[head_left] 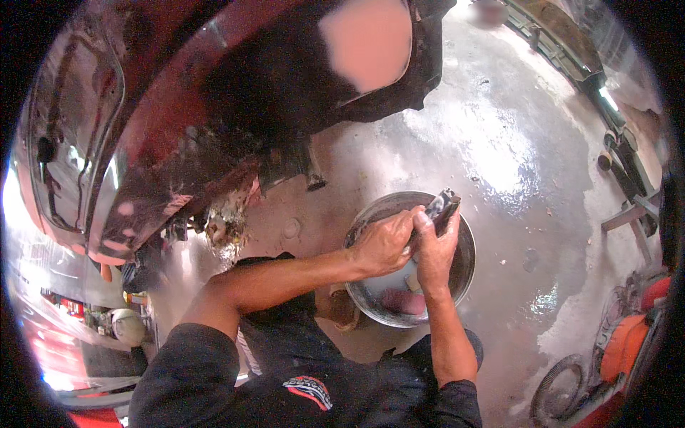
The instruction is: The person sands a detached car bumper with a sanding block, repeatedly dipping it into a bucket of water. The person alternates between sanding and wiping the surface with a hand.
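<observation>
While both hands, left (385,242) & right (435,246), clamp dark part (442,208) over steel basin (464,274), wet grip could slip, dropping it.

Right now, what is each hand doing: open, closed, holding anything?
Left hand: closed around the dark metal part, over the metal basin.
Right hand: closed on the same part from below.

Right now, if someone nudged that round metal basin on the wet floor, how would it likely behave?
The metal basin looks thin-walled, so probably light. The concrete floor shines wet, so it would likely slide rather than tip. Both hands, left hand and right hand, work a dark part over it without steadying it.
</observation>
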`<state>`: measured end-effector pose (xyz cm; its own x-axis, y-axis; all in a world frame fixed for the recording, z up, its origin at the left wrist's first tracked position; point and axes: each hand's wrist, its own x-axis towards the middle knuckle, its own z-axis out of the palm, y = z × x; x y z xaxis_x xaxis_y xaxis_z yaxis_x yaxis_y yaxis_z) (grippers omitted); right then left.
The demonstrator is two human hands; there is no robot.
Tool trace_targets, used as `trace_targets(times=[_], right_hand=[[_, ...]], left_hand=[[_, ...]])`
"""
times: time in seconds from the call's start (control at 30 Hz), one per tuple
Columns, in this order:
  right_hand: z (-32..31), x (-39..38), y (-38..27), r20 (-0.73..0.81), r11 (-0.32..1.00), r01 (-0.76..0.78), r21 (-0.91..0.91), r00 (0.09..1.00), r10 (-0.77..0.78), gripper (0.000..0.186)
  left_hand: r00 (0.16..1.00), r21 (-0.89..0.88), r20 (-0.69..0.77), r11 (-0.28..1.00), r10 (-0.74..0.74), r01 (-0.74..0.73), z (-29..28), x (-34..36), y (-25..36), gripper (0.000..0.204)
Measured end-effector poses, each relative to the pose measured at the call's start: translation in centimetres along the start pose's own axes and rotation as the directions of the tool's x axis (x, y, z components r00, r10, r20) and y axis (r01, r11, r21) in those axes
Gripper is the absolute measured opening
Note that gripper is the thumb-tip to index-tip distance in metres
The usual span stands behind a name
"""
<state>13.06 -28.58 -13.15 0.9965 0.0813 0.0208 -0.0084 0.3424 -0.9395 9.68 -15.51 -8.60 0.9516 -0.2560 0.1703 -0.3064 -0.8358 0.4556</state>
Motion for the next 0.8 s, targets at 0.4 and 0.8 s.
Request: trace_targets(times=[0.4, 0.8], right_hand=[[-6.3, 3.4, -3.8, -0.228, 0.943, 0.076, 0.325, 0.974, 0.0, 0.042], [-8.5, 2.5, -3.8, -0.228, 0.955, 0.0, 0.295, 0.971, 0.071, 0.041]], left_hand=[[0.455, -0.044, 0.889, 0.998, 0.057, -0.041, 8.0, -5.6, -6.7, 0.037], [0.592, 0.309, 0.787, 0.941, -0.174, -0.134, 25.2, -2.9, -13.5, 0.027]])
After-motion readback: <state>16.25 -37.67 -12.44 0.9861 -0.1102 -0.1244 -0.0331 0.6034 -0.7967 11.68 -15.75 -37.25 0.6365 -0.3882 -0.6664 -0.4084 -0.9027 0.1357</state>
